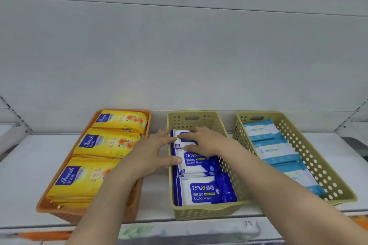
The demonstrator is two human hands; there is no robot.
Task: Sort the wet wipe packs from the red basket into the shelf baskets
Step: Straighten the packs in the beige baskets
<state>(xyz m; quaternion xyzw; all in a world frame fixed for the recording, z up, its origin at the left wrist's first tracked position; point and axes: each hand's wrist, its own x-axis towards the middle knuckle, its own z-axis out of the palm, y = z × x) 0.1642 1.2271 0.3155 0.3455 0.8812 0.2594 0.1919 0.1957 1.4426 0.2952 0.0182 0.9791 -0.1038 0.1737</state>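
White flat shelf board [23, 167] with a pale back panel, carrying three rectangular perforated plastic baskets side by side, gaps between them. Left: orange plastic basket [42, 208], angled a little, near end close to the shelf's front edge. Middle: beige plastic basket with a handle slot [199, 212], front rim about at the edge. Right: second beige perforated basket [318, 165], also reaching the front edge. Bare shelf shows either side.

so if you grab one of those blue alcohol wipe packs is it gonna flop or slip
The front alcohol wipe pack looks like a soft film pouch, so it would probably bend somewhat rather than stay rigid. Its glossy wrapper may be a bit slippery. It lies flat in the middle basket, so rolling seems unlikely.
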